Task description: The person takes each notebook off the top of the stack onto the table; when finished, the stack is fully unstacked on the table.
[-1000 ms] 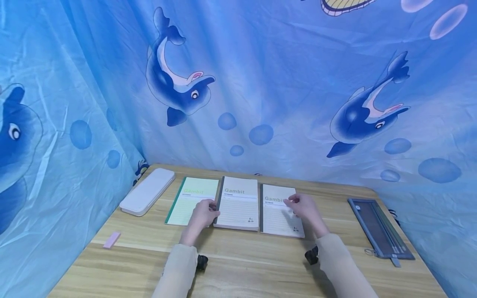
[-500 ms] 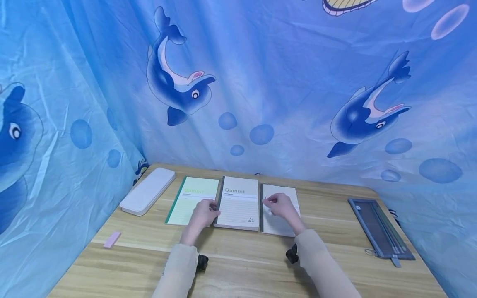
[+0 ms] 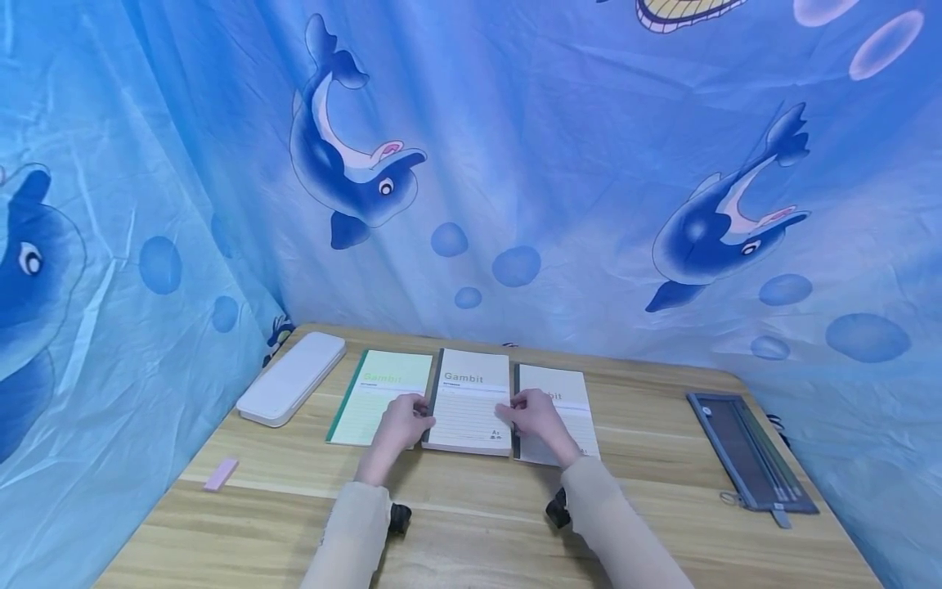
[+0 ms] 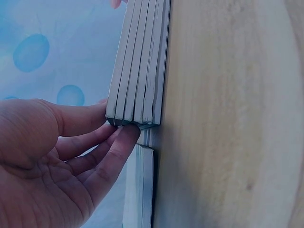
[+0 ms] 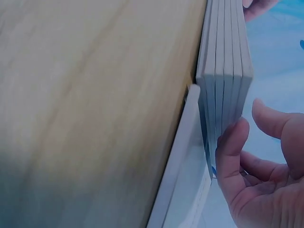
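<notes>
A stack of several notebooks [image 3: 468, 399] with pale covers and a dark spine lies flat in the middle of the table. My left hand [image 3: 401, 422] holds its left edge; in the left wrist view the thumb meets the top cover's edge and the fingertips touch the spine side. At the right edge, my right hand [image 3: 536, 414] has fingertips against the page edges, while its thumb [image 5: 268, 116] stands apart from the cover. That hand partly covers the right notebook [image 3: 574, 383], also pale with a dark spine. A green-spined notebook [image 3: 390, 368] lies beneath the left hand's side.
A white pencil case [image 3: 294, 376] sits at the table's back left, with a pink eraser-like block [image 3: 221, 474] in front of it. On the right lies a dark mesh zip pouch [image 3: 751, 450] with pencils inside. A blue dolphin-print curtain [image 3: 515, 204] rises behind the table.
My right hand has moved left, from over the right notebook to the right edge of the middle stack. The left hand has stayed at the stack's left edge.
</notes>
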A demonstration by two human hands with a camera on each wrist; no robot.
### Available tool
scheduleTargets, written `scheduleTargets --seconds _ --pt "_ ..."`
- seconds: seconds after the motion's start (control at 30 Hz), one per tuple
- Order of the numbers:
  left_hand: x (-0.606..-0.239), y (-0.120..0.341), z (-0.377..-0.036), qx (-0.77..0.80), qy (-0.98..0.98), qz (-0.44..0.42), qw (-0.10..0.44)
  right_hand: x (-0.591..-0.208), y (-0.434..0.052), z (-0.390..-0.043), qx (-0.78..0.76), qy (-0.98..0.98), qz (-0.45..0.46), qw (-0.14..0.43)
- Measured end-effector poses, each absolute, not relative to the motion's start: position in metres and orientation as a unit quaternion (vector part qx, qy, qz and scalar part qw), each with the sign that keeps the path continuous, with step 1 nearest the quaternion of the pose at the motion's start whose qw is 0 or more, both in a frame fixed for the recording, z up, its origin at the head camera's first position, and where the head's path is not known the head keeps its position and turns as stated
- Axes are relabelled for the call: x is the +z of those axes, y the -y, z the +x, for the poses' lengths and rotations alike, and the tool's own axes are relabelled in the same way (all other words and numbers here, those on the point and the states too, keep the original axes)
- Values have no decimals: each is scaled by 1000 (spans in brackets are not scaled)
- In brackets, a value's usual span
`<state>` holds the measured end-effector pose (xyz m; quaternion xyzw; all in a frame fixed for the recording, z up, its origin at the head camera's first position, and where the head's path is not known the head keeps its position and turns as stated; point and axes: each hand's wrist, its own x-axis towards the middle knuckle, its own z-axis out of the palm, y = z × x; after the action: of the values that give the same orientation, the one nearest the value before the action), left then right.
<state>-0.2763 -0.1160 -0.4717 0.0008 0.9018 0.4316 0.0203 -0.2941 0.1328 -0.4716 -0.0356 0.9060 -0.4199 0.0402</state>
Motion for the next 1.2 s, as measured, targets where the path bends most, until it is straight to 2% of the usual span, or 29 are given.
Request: scheduleTargets --seconds 0.43,1.2 --pt "-474 117 -277 433 -901 9 17 -475 -129 -293 -406 -912 -32 54" --pt "-471 116 -275 425 -905 12 13 -473 -125 -289 -391 -920 -10 24"
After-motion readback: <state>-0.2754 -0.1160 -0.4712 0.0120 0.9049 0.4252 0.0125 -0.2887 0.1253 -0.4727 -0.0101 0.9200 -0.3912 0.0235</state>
